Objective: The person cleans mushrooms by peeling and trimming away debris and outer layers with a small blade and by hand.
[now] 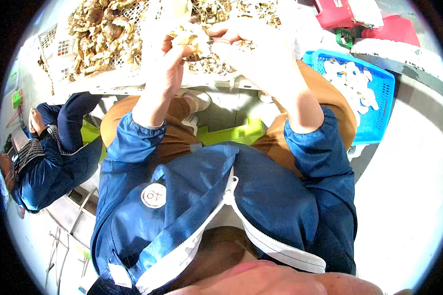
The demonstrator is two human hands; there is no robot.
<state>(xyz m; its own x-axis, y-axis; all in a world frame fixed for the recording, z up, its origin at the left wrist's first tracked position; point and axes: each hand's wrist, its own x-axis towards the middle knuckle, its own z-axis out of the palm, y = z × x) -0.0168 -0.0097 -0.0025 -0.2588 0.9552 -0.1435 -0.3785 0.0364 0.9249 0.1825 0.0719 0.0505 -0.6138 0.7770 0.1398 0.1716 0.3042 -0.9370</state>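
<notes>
Above the white rack, my left hand (174, 61) grips a pale brown mushroom (194, 40) between thumb and fingers. My right hand (231, 42) is closed close beside the same mushroom, its fingers pinched round something small that bright glare hides. Beneath both hands lie more mushroom pieces (211, 65) in a white mesh tray. To the left, many brown mushrooms (106, 37) are spread over white perforated trays (98, 82).
A blue basket (386, 98) with white mushroom pieces (354, 83) stands at the right. Red containers (391, 30) are at the upper right. A co-worker (59, 162) in blue sits at the left. A green stool (238, 132) is below, between the knees.
</notes>
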